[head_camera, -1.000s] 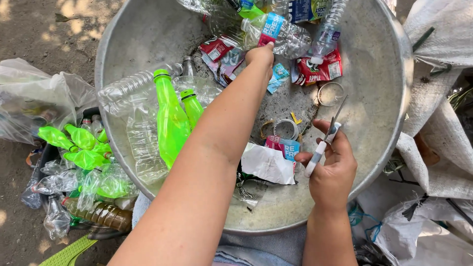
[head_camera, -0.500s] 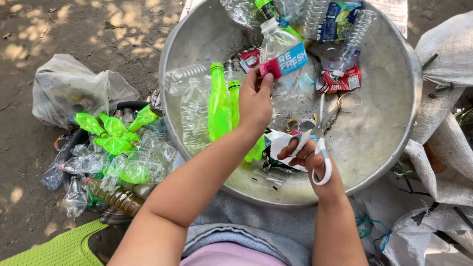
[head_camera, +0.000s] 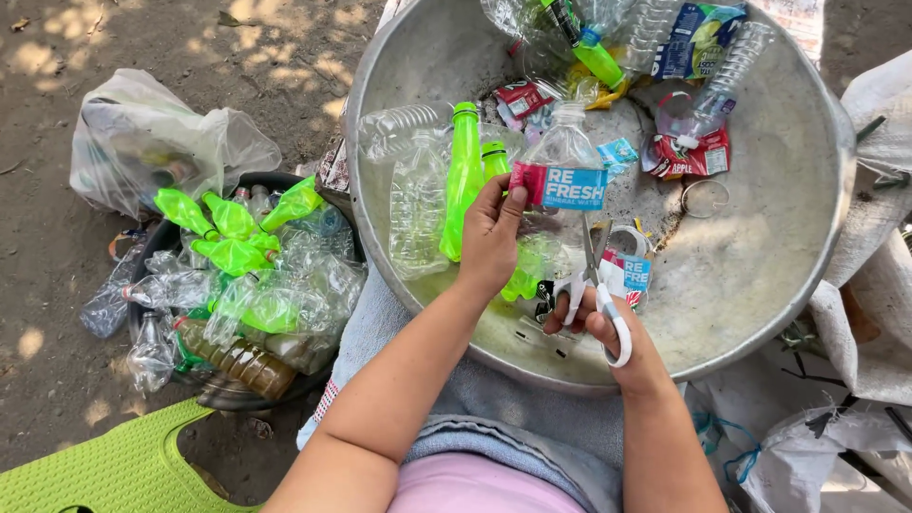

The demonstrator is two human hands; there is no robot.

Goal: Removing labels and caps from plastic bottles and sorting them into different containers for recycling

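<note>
At far left, a crumpled clear plastic bag lies on the dirt, and just beside it a round dark basin brims with squashed clear and bright green plastic bottles, a brown-tinted flattened bottle lying near its lower edge. A lime green perforated plastic mat cuts the bottom left corner. Across your lap rests a large round dented metal pan, its floor strewn with torn red and blue wrappers and loose bottle rings. Inside the pan's left half lie a clear ribbed plastic bottle and an upright-pointing neon green plastic bottle, side by side. Your left hand reaches over the near rim, fingers and thumb clamped around the lower body of a clear plastic water bottle with a red-and-blue label, which you hold above the middle of the pan, neck pointing away from you. Just to the right and nearer you, your right hand grips a pair of white-handled metal scissors, thumb and fingers threaded through the loops and closed on the handles, blades aimed up at the bottle's base; whether the tips touch it you cannot tell. At the pan's far rim sits a heap of clear bottles and blue packets. At far right, grey-white woven sacks crowd the pan's edge
</note>
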